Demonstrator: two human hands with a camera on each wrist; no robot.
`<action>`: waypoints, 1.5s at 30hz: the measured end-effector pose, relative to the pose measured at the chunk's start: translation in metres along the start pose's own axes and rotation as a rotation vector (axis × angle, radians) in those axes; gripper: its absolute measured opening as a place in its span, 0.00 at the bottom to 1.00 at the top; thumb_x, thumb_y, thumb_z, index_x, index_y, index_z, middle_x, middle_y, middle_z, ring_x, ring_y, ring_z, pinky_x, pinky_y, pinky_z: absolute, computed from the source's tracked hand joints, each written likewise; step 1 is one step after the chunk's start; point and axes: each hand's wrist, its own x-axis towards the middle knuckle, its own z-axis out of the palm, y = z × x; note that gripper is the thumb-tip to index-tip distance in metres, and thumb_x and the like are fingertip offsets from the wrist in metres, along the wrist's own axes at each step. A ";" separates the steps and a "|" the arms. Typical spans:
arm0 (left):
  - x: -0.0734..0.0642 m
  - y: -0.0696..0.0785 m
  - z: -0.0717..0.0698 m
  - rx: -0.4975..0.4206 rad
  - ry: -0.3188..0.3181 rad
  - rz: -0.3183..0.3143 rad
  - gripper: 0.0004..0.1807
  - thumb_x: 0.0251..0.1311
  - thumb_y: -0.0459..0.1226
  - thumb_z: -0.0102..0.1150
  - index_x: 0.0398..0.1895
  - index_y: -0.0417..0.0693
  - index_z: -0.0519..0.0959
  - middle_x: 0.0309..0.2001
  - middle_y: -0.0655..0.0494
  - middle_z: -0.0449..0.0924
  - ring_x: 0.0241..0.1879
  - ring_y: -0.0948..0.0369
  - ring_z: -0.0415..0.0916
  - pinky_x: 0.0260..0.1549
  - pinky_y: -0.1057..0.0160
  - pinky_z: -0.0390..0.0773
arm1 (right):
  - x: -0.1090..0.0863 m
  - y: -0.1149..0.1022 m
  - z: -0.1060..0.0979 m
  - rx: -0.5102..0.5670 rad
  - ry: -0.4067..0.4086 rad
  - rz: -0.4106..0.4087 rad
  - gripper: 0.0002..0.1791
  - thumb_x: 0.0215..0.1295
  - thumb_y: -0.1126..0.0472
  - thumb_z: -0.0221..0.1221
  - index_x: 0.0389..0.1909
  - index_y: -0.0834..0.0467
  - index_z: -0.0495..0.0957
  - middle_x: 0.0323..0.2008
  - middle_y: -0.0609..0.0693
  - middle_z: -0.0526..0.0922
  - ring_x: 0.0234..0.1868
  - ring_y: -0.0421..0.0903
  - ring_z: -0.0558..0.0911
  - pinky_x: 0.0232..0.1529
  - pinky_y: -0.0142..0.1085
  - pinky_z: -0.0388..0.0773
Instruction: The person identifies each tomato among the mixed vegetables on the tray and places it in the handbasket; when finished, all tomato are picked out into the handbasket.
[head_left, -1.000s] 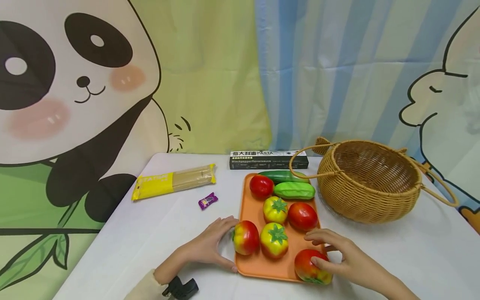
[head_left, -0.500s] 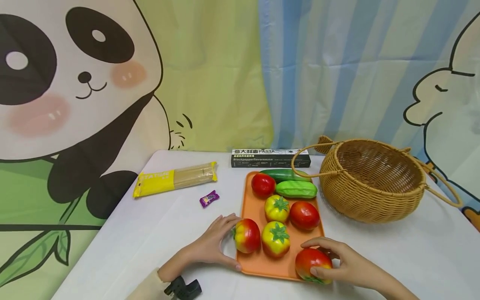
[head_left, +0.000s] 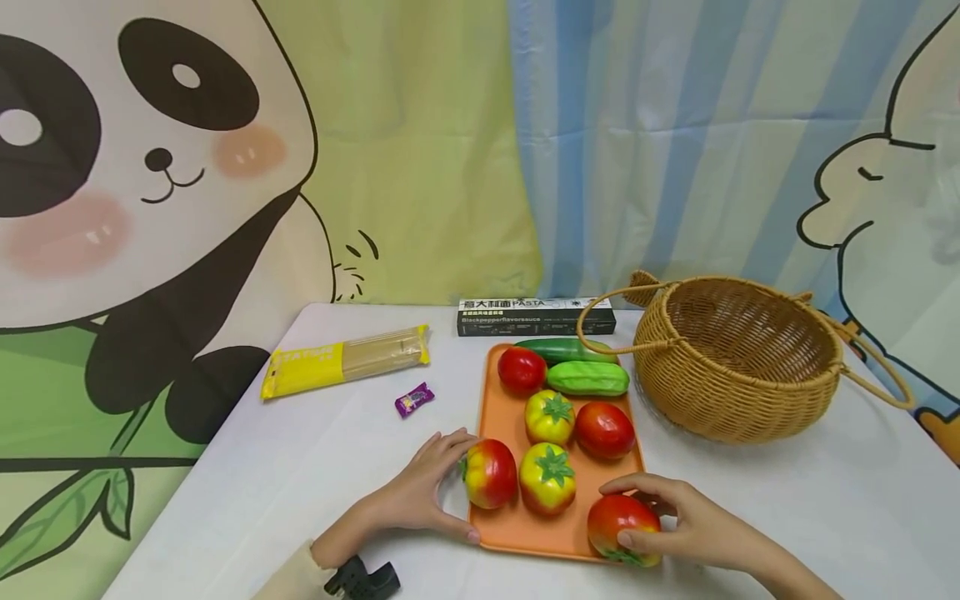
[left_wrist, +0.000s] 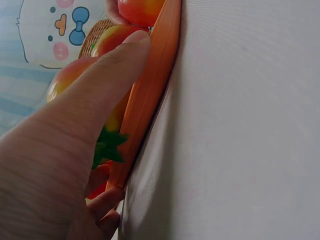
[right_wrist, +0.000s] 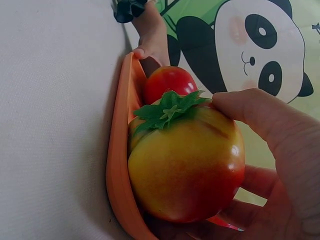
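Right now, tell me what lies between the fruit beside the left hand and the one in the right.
The head view shows a leaf-topped yellow fruit, then a bare strip of orange tray.

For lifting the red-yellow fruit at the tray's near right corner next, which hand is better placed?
Probably the right hand: it grips that fruit, and the wicker basket stands on the same side. The left hand is across at the left edge of the orange tray.
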 end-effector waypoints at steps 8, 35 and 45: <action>-0.002 0.001 0.000 -0.015 -0.010 -0.027 0.57 0.40 0.60 0.75 0.74 0.58 0.58 0.76 0.50 0.50 0.76 0.50 0.41 0.73 0.42 0.32 | 0.000 0.001 0.000 -0.040 0.033 -0.050 0.22 0.66 0.61 0.63 0.59 0.61 0.74 0.50 0.50 0.82 0.44 0.36 0.78 0.42 0.30 0.79; -0.006 0.004 -0.004 -0.030 -0.013 -0.010 0.56 0.41 0.58 0.75 0.75 0.56 0.58 0.76 0.45 0.49 0.76 0.46 0.41 0.72 0.39 0.32 | 0.005 -0.021 -0.009 -0.160 0.216 -0.109 0.22 0.62 0.60 0.66 0.57 0.58 0.76 0.50 0.49 0.81 0.47 0.37 0.78 0.44 0.33 0.81; -0.001 0.003 -0.002 -0.013 -0.019 -0.037 0.58 0.40 0.60 0.75 0.75 0.60 0.56 0.77 0.51 0.48 0.76 0.50 0.39 0.73 0.42 0.31 | 0.003 -0.030 -0.019 -0.213 0.313 -0.172 0.25 0.58 0.64 0.68 0.57 0.57 0.76 0.50 0.47 0.81 0.45 0.37 0.79 0.44 0.31 0.81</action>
